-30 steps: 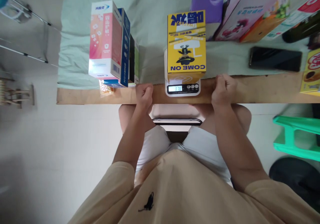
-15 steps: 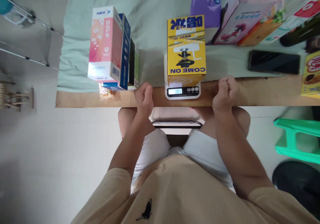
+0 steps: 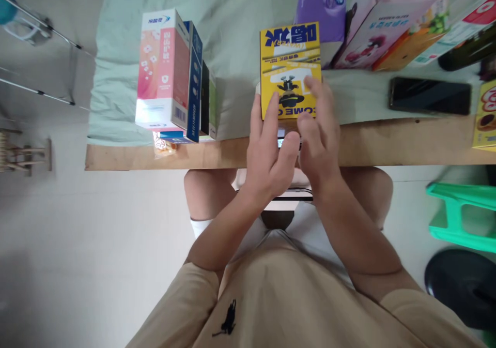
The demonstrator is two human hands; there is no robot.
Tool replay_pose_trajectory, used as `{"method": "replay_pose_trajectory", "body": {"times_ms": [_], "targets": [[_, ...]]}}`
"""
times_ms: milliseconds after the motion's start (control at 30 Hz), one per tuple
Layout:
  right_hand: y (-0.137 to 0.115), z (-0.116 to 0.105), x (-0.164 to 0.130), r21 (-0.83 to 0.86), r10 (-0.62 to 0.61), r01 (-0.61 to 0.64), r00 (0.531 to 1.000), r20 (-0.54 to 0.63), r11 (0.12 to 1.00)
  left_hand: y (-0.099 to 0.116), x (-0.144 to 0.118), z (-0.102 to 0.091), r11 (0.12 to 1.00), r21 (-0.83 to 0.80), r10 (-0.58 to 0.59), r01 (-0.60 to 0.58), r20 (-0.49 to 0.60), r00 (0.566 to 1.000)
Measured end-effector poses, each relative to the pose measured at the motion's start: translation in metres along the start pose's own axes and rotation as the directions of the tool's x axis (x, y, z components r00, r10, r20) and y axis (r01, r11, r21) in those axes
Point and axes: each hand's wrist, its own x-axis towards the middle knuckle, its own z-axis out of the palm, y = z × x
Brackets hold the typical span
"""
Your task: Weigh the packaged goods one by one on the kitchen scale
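A yellow box [image 3: 290,53] with blue lettering stands upright on a small white kitchen scale [image 3: 258,88] at the table's front edge. My left hand [image 3: 267,151] and my right hand [image 3: 320,131] are both raised in front of the box with fingers spread. Their fingertips reach its lower front face and cover most of the scale and its display. Neither hand is closed around anything.
A row of upright boxes [image 3: 170,74], pink and white in front, stands left on the green cloth [image 3: 232,22]. A purple pack [image 3: 320,9], more cartons [image 3: 387,17] and a black phone [image 3: 430,95] lie to the right. A green plastic stool [image 3: 461,216] stands on the floor.
Both hands left their fists at the table edge and came together in front of the yellow box, fingers now spread. The scale display is now hidden.
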Motion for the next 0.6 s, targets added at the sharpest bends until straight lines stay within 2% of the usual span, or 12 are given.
{"method": "replay_pose_trajectory", "body": {"times_ms": [100, 167, 267, 367, 433, 500, 600], "targets": [[-0.001, 0.004, -0.007, -0.03, -0.066, 0.064, 0.995, -0.079, 0.998, -0.002, -0.008, 0.0, 1.0, 0.029, 0.012, -0.01, -0.061, 0.998], [-0.002, 0.01, -0.01, -0.019, -0.063, 0.062, 0.995, -0.082, 0.998, -0.004, -0.01, -0.006, 0.999, 0.041, 0.003, 0.001, -0.088, 0.996], [-0.009, 0.027, -0.012, -0.029, -0.056, 0.055, 0.998, -0.019, 0.998, -0.007, -0.01, -0.027, 0.999, 0.043, -0.017, 0.022, -0.111, 0.994], [-0.018, 0.052, -0.011, -0.023, -0.038, 0.04, 0.997, 0.074, 0.999, -0.01, -0.01, -0.055, 0.993, 0.122, 0.026, -0.008, -0.149, 0.988], [-0.022, 0.067, -0.009, -0.008, -0.005, 0.006, 0.991, 0.132, 1.0, -0.013, -0.011, -0.069, 0.985, 0.174, 0.014, 0.02, -0.19, 0.982], [-0.021, 0.079, -0.006, -0.001, 0.034, -0.034, 0.985, 0.167, 0.999, -0.016, -0.013, -0.077, 0.979, 0.19, -0.032, 0.077, -0.229, 0.973], [-0.012, 0.089, -0.003, 0.021, 0.039, -0.044, 0.984, 0.173, 0.999, -0.025, -0.013, -0.079, 0.976, 0.154, -0.116, 0.157, -0.247, 0.962]]}}
